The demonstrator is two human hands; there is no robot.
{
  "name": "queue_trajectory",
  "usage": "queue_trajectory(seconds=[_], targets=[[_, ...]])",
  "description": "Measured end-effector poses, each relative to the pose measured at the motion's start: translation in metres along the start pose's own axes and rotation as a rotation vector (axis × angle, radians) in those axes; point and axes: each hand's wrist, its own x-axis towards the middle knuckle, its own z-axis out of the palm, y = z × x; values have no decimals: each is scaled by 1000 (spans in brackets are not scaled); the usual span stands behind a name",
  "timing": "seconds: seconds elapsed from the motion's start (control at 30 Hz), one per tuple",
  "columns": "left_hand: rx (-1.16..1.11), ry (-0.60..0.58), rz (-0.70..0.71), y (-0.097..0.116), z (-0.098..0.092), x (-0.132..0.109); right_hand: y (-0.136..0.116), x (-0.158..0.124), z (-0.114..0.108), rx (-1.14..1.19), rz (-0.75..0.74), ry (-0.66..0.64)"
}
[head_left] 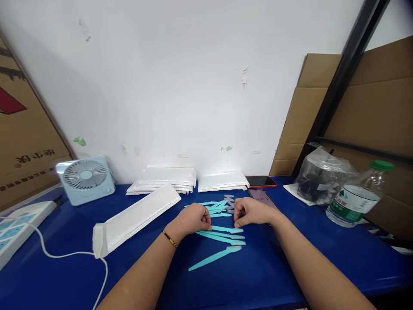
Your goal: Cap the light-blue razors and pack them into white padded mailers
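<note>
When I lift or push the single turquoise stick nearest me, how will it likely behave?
The turquoise stick looks slim, so it is probably light. Its straight shape suggests some stiffness. Lying flat, it may slide rather than roll.

Wall (180, 86) v. brt, shadows soft, edges stretched.

A head-worn camera looks forward and down at the nearby blue table (264, 275).
</note>
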Motion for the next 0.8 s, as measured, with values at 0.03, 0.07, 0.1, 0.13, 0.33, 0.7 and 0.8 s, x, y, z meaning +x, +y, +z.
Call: queue_trajectory(seconds=[0.03,0.07,0.1,0.13,0.33,0.7,0.8], targets=[[6,0,-14,0,1,0,-1,0,0,2,-21,-44],[12,8,-29,1,2,0,-2,-1,1,2,-40,-79],[18,21,-40,0,2,1,-2,0,1,1,-52,-93],[23,41,-45,0,2,1,-1,0,1,-1,-56,-86],[49,255,-90,0,-3,5,3,7,2,-29,1,198],[68,304,-118,-8,-8,5,20,11,-4,-54,71,331],[14,262,-30,1,-5,2,18,12,-3,-76,76,363]])
